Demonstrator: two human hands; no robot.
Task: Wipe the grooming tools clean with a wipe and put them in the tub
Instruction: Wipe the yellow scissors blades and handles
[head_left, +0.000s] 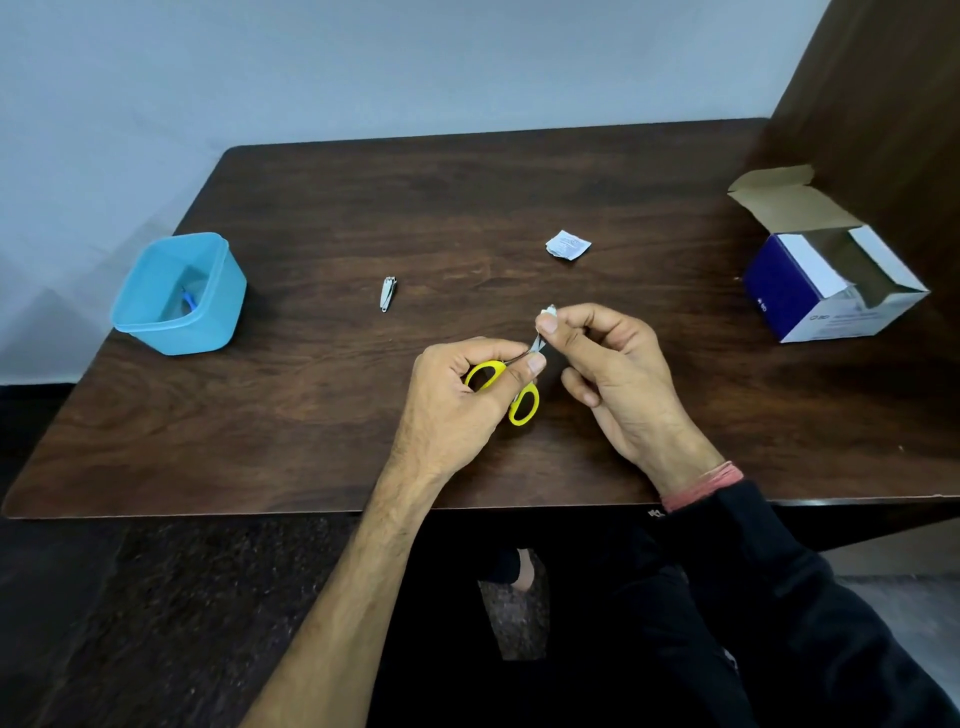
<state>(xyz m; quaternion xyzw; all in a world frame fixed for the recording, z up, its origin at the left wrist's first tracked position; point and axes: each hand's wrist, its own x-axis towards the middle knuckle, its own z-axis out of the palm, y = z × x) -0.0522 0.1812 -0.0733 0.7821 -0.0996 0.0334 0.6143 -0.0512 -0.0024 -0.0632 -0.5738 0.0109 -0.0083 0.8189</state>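
Left hand (457, 400) around scissors (511, 387) — wipe (548, 312) above

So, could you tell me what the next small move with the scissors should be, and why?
Probably draw the wipe along the blades: the right hand pinches it at the tips while the left hand holds the yellow scissors. The tub comes afterwards.

Glossy wood-grain table (311, 415) — translucent plastic tub (179, 332)

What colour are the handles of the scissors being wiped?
Yellow. The scissors handles show clearly in the head view, held in the left hand.
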